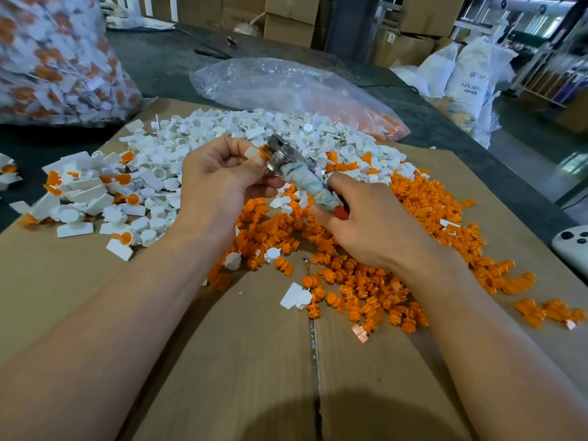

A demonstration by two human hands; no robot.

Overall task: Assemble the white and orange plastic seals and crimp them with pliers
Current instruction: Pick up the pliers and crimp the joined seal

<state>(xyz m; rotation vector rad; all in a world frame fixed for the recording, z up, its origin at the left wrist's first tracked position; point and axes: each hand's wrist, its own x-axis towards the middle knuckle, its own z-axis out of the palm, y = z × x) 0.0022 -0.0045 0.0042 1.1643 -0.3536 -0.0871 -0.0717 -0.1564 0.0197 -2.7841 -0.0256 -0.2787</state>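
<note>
Seal (254,152), white with a bit of orange showing, sits pinched in the left hand (219,176) at the pliers' (286,163) metal head, above the cardboard sheet (248,361). The right hand (366,224) is wrapped around the cloth-bound handles. White parts (241,128) pile behind, orange parts (375,281) spread under the right wrist, assembled seals (86,198) lie left. A clear bag (270,81) slumps beyond the piles.

Bare cardboard (222,361) near body free, white seal pile (254,128) ahead, orange pile (397,265) blocking right.
</note>
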